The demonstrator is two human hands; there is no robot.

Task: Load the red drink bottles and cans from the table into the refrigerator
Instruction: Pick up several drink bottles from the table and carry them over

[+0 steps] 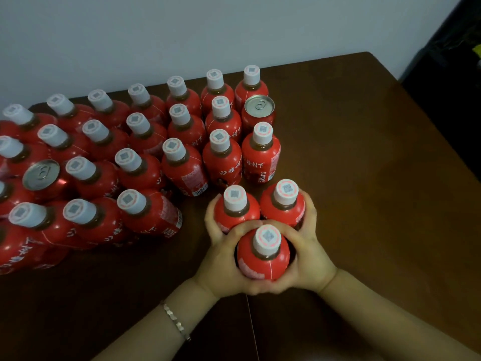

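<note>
Three red bottles (263, 259) are being bunched together, left hand (220, 259) and right hand (311, 259) both curled round them. Even inward pressure is being called for, everything kept upright.

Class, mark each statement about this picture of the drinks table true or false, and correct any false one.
1. The left hand and right hand together grip three bottles, bunched upright. True.
2. The bottle caps are black. False: they are white.
3. The bracelet sits on the right wrist. False: it is on the left wrist.
4. Two cans stand among the other bottles on the table. True.
5. An open refrigerator shows behind the table. False: only a plain wall shows there.
</note>
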